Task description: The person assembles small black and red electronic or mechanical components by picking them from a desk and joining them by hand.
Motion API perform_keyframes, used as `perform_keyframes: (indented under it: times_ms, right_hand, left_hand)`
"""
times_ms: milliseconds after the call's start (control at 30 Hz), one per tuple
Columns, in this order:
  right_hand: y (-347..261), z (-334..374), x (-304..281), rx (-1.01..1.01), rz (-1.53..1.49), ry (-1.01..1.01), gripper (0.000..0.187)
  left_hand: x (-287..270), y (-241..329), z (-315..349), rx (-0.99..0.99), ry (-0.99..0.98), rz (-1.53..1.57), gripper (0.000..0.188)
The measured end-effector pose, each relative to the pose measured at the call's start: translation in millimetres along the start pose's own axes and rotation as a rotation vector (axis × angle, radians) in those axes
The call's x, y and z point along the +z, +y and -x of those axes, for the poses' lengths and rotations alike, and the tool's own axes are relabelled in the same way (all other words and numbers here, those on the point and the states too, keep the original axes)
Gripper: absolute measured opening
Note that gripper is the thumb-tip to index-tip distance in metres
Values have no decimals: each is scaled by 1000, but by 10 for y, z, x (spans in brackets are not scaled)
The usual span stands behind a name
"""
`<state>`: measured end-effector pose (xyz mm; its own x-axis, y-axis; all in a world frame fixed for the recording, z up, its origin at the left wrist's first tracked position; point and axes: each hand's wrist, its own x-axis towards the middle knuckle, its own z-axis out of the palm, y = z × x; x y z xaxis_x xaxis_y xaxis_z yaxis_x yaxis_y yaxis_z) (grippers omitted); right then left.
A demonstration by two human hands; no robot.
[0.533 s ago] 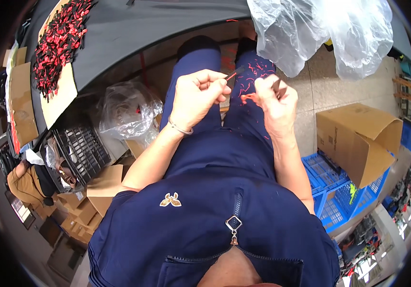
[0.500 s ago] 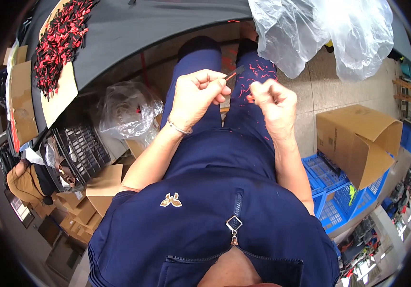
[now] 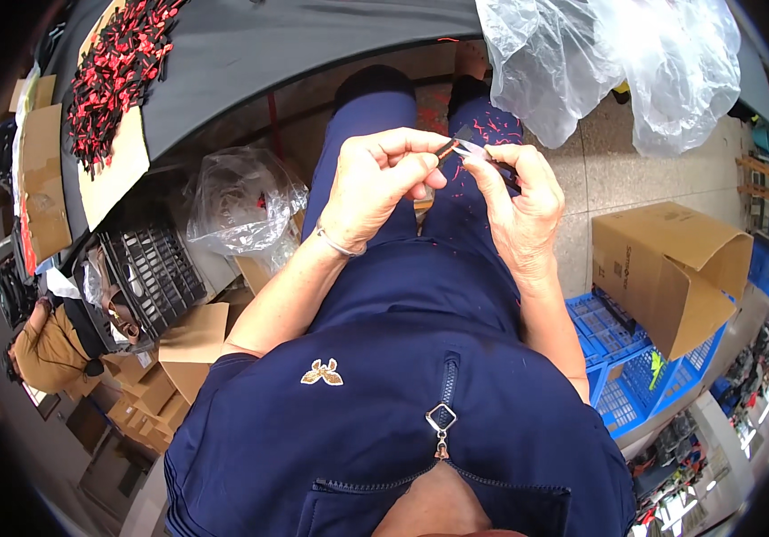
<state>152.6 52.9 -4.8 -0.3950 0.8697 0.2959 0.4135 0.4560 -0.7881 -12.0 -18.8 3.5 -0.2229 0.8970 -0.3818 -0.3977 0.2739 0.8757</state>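
Note:
My left hand (image 3: 374, 183) pinches a small black-and-red strip (image 3: 446, 151) between thumb and forefinger, above my lap. My right hand (image 3: 529, 201) is closed on a small tool with a pale metal blade (image 3: 468, 149); its dark grip partly shows under the fingers. The blade's tip is right at the end of the strip, but whether it cuts in cannot be seen. Red thread scraps (image 3: 495, 127) are scattered over my right trouser leg, below the hands. A heap of similar black-and-red pieces (image 3: 120, 80) lies on cardboard at the far left.
A dark-covered table (image 3: 313, 40) spans the far side, with clear plastic bags (image 3: 550, 80) hanging at its right. On the right, a cardboard box (image 3: 662, 255) rests on blue crates (image 3: 622, 394). Another plastic bag (image 3: 241, 206) and a black crate (image 3: 147, 273) are at left; a person (image 3: 53, 353) is beyond.
My right hand has come up and left to meet the left hand, and its blade now shows at the strip. The left hand has shifted slightly right.

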Motion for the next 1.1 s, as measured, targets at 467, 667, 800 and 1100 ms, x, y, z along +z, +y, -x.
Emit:
perform_keyframes:
  times_ms: [467, 667, 800, 1100]
  right_hand:
    - [123, 11, 6, 177, -100, -38, 19]
    - [194, 36, -27, 208, -205, -46, 20]
    - [136, -25, -130, 36, -5, -141, 16]
    - [192, -72, -180, -212, 168, -164, 22]
  left_hand:
    - [27, -126, -49, -31, 16, 30, 20]
    - [-10, -119, -84, -88, -33, 37, 20]
    - [-63, -95, -133, -84, -73, -42, 23]
    - [-169, -74, -246, -327, -211, 147, 24]
